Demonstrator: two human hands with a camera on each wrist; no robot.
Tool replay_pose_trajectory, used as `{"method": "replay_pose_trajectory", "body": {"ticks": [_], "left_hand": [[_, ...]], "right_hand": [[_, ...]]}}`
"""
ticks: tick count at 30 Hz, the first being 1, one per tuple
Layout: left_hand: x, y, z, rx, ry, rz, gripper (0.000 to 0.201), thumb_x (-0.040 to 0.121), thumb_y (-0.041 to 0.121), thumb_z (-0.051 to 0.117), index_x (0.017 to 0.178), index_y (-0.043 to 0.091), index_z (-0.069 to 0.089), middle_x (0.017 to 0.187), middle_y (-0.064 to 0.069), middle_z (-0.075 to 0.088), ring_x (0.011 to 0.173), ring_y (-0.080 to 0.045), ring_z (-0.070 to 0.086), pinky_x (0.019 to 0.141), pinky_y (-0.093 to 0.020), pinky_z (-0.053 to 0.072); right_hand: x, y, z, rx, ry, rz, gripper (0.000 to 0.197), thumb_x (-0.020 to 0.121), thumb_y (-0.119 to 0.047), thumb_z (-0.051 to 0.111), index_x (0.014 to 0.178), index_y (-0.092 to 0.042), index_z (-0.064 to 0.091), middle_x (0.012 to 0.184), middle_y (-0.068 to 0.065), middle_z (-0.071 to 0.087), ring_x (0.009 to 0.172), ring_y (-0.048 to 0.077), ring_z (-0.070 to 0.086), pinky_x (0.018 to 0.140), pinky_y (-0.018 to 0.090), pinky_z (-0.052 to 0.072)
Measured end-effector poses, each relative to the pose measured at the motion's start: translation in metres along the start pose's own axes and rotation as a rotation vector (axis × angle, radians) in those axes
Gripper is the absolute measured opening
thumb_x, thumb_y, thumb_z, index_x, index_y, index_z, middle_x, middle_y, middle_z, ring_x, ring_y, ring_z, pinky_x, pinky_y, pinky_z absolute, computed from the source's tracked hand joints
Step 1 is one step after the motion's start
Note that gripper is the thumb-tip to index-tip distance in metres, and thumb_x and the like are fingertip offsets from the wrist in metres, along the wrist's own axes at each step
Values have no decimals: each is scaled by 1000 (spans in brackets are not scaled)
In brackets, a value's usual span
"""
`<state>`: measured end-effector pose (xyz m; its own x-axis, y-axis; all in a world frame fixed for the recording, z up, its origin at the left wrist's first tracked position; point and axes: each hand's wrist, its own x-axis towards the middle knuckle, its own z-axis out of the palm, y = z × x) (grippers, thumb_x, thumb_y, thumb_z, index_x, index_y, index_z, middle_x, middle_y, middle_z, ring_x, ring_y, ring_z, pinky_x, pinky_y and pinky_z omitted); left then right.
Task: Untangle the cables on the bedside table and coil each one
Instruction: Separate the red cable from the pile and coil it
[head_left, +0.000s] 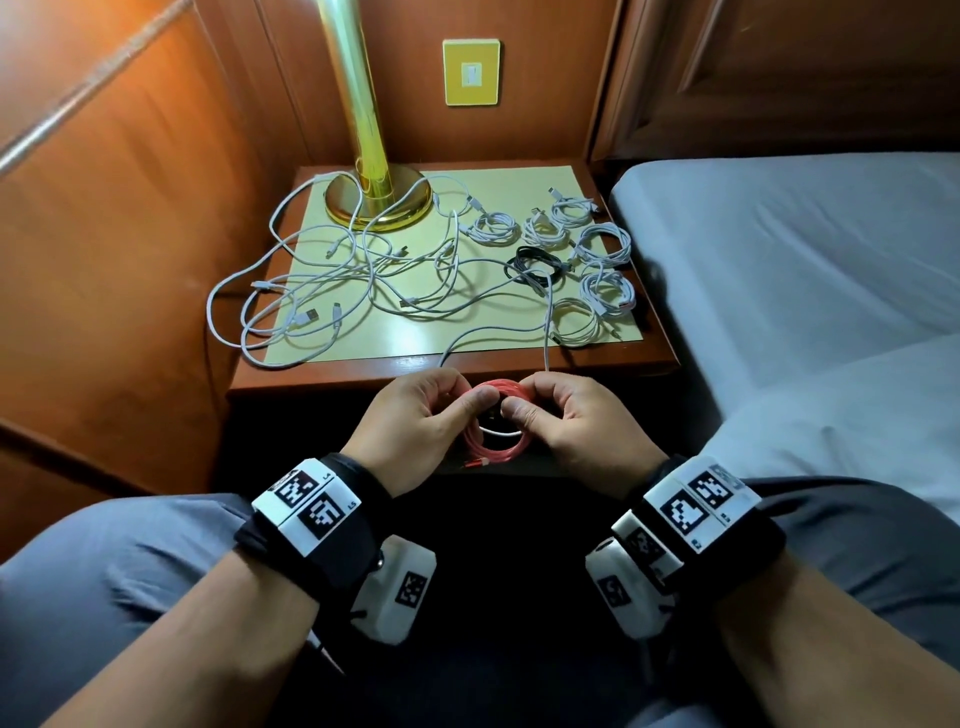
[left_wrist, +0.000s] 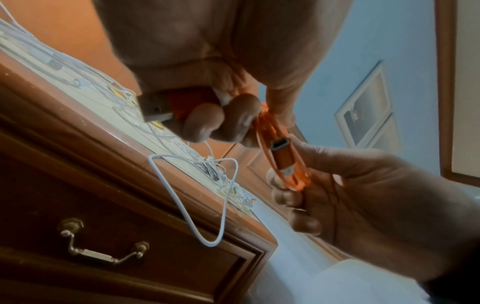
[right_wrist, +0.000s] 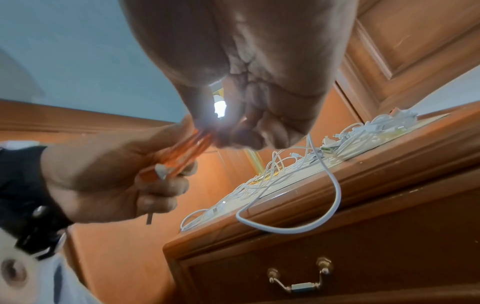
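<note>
Both hands hold a coiled orange-red cable (head_left: 493, 415) in front of the bedside table (head_left: 311, 376). My left hand (head_left: 441, 408) grips the coil's left side, with its big USB plug (left_wrist: 161, 107) sticking out past the curled fingers. My right hand (head_left: 535, 408) pinches the coil's right side, near a small orange connector (left_wrist: 281, 156). The same coil (right_wrist: 189, 148) shows in the right wrist view. A tangle of loose white cables (head_left: 353, 280) covers the table's left half. Several coiled white cables (head_left: 597, 249) and one black coil (head_left: 537, 262) lie on the right half.
A brass lamp base (head_left: 379, 200) stands at the table's back, with white cable looped round it. One white cable loop (left_wrist: 207, 205) hangs over the front edge above a drawer handle (left_wrist: 103, 248). A bed (head_left: 805, 249) adjoins on the right; wood panelling is at left.
</note>
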<state>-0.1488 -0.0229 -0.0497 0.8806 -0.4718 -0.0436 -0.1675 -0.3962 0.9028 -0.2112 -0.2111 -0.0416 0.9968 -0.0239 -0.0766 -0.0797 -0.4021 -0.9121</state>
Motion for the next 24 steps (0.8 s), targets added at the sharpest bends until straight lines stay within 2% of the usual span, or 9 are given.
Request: {"method": "replay_pose_trajectory", "body": {"ticks": [4, 5, 7, 10, 14, 16, 18, 21, 24], "left_hand": [[-2, 2, 0, 53, -2, 9, 35, 87, 50, 69, 76, 17, 63, 66, -4, 71, 62, -26, 68, 64, -40, 55], [-3, 3, 1, 62, -11, 10, 33, 87, 47, 70, 75, 17, 63, 65, -4, 71, 59, -23, 68, 62, -37, 55], [-4, 3, 3, 80, -36, 10, 30, 87, 44, 71, 74, 18, 62, 63, -2, 70, 54, -16, 63, 57, -33, 53], [-2, 0, 3, 97, -26, 20, 27, 87, 43, 73, 78, 19, 62, 67, -3, 70, 58, -16, 65, 60, -35, 54], [1, -2, -3, 81, -31, 86, 14, 91, 38, 67, 102, 31, 62, 86, 5, 69, 72, -17, 69, 70, -38, 56], [2, -2, -6, 58, -50, 99, 15, 93, 30, 63, 108, 30, 63, 89, 6, 70, 74, -15, 68, 70, -32, 52], [4, -1, -11, 72, -46, 110, 16, 92, 28, 60, 108, 30, 65, 91, 8, 70, 81, -14, 67, 76, -32, 52], [5, -2, -17, 120, 25, 174, 14, 94, 14, 64, 102, 24, 70, 90, 10, 69, 83, -9, 64, 79, -29, 50], [6, -7, -21, 230, 136, 268, 13, 88, 8, 72, 97, 16, 77, 93, 1, 64, 86, -10, 60, 79, -19, 47]], "right_hand": [[1, 0, -8, -77, -64, 46, 13, 92, -26, 70, 90, -15, 76, 64, -12, 68, 56, 0, 59, 57, 13, 43], [2, 2, -8, -136, -81, 47, 14, 92, -28, 70, 89, -16, 76, 63, -12, 68, 55, 0, 59, 57, 15, 43], [2, 5, -7, -242, -106, 36, 14, 92, -32, 69, 87, -19, 75, 72, -8, 72, 67, 3, 65, 66, 23, 50], [2, 5, -7, -301, -114, 18, 14, 94, -31, 65, 87, -22, 72, 79, -4, 72, 77, 8, 65, 75, 31, 52], [4, 2, -14, -215, -90, 15, 21, 96, -30, 63, 85, -14, 71, 82, 10, 71, 79, 24, 65, 77, 39, 50], [5, 2, -17, -161, -94, 36, 25, 97, -32, 63, 84, -12, 71, 83, 12, 71, 74, 20, 63, 75, 39, 50], [6, 5, -21, -89, -91, 38, 27, 98, -31, 61, 83, -10, 70, 77, 7, 71, 72, 12, 61, 74, 39, 48], [6, 3, -26, -3, -90, 55, 29, 101, -24, 58, 75, -11, 64, 55, -13, 59, 53, -3, 52, 57, 13, 38], [4, -1, -27, 113, -163, 106, 27, 102, -20, 54, 80, -7, 60, 50, -11, 52, 41, 0, 44, 44, 10, 32]]}}
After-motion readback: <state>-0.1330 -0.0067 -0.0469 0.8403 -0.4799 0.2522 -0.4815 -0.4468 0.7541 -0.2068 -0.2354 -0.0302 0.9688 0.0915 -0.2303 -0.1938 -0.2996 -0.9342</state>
